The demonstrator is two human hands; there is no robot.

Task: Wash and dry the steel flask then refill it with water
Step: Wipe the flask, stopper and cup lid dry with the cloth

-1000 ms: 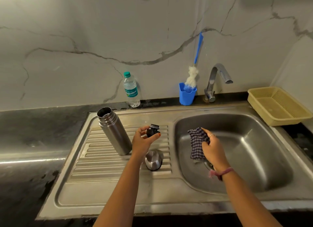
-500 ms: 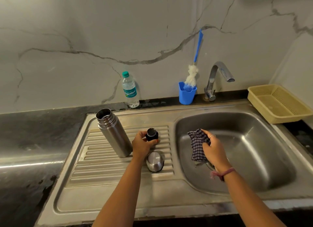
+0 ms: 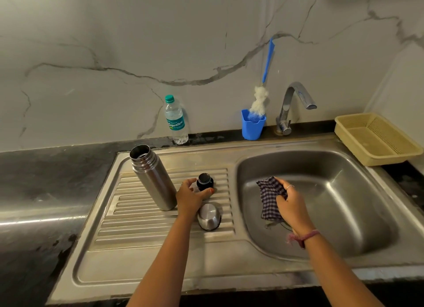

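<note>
The steel flask [image 3: 152, 177] stands uncapped on the ribbed drainboard [image 3: 128, 217]. To its right a black stopper [image 3: 205, 181] rests on the ribs. My left hand [image 3: 191, 197] sits just below the stopper, fingers loosely apart around it and only the thumb tip at its base. The steel cap cup [image 3: 209, 216] lies upside down next to my left wrist. My right hand [image 3: 291, 204] hangs over the sink basin [image 3: 344, 192], gripping a blue checked cloth [image 3: 269, 197]. A water bottle [image 3: 175, 121] stands by the wall.
A blue holder [image 3: 252, 125] with a bottle brush [image 3: 259, 100] stands beside the tap [image 3: 296, 100] behind the basin. A yellow plastic basket [image 3: 376, 139] sits at the right rear corner. Dark countertop [image 3: 46, 180] lies left of the drainboard.
My left hand lowered the black stopper onto the drainboard and has eased its fingers back from it. My right hand with the cloth has hardly moved.
</note>
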